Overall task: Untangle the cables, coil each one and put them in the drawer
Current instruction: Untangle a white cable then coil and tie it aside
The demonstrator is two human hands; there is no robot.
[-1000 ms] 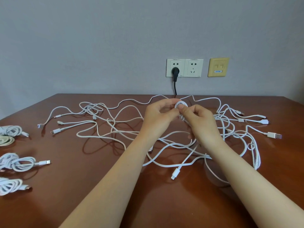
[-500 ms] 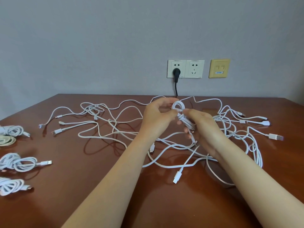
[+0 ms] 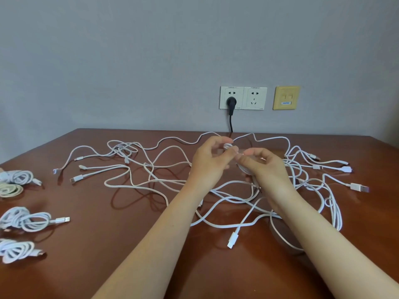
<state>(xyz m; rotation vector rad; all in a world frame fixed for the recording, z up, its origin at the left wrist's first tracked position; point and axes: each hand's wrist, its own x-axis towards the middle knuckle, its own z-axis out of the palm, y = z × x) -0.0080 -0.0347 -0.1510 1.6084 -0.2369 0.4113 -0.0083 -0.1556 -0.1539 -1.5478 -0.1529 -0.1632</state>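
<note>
A tangle of white cables (image 3: 151, 173) spreads over the middle of the brown table (image 3: 86, 266). Above it, my left hand (image 3: 208, 165) pinches a small white cable coil (image 3: 229, 146) at the fingertips. My right hand (image 3: 265, 167) is just to its right, fingers curled round a bundle of that same cable, which is mostly hidden under the hand. One loose end with a white connector (image 3: 232, 240) lies on the table below my wrists.
Several coiled cables lie at the left edge: a white coil (image 3: 17, 176), a cream coil (image 3: 9, 189), and two more white coils (image 3: 26, 220) (image 3: 15, 251). A black plug (image 3: 231, 103) sits in the wall socket behind the table. No drawer is in view.
My right hand has shifted right and lower along the cable, away from the small coil at my left fingertips. The loose connector end has slid slightly on the table.
</note>
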